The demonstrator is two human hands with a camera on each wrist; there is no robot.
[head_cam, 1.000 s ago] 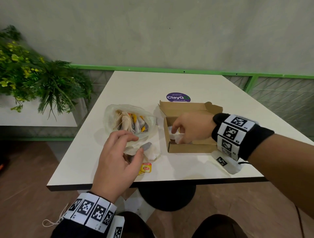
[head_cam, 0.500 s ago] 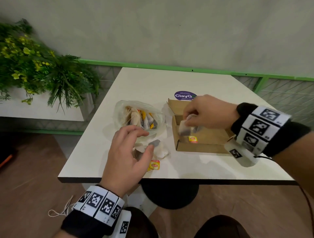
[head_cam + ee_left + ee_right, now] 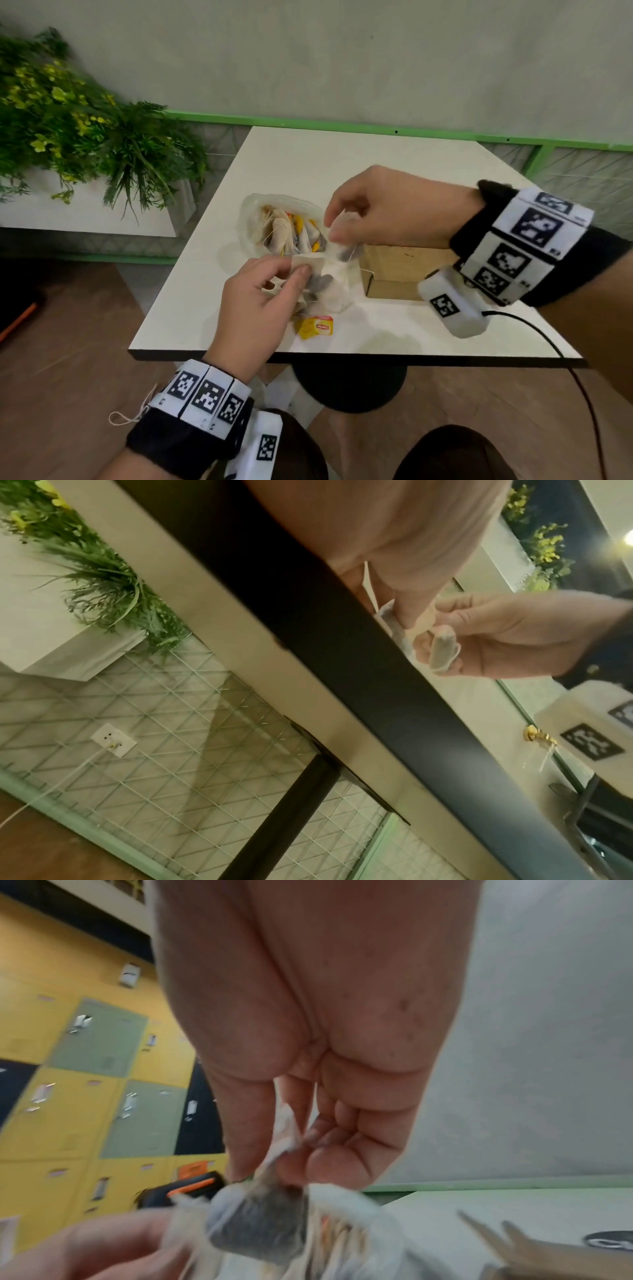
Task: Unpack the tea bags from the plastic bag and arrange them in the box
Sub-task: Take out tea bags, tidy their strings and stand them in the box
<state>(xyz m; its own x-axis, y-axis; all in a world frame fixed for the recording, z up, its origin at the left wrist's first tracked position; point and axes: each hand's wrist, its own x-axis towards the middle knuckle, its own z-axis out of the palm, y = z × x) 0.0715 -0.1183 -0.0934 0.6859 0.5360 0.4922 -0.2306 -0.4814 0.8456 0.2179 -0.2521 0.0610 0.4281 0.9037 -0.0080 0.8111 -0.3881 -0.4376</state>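
Observation:
A clear plastic bag (image 3: 255, 219) holding several tea bags lies on the white table (image 3: 342, 161), left of the open cardboard box (image 3: 394, 270). My right hand (image 3: 334, 229) hovers between bag and box and pinches the top of a tea bag (image 3: 346, 253), which hangs below the fingers (image 3: 240, 1150) as a grey pouch (image 3: 257, 1226). My left hand (image 3: 291, 270) pinches another tea bag (image 3: 310, 265) just in front of the plastic bag; its thumb (image 3: 407, 610) presses the paper. A yellow tea tag (image 3: 318, 327) lies by the front edge. The box's inside is mostly hidden by my right wrist.
A planter with green and yellow plants (image 3: 85, 120) stands left of the table. A green rail (image 3: 342, 123) runs behind it. A cable (image 3: 548, 339) trails from my right wrist camera over the table's front right edge (image 3: 513, 361).
My right hand lifted a tea bag out of the box and carried it left, toward my left hand. My left hand closed its fingers on a tea bag by the plastic bag.

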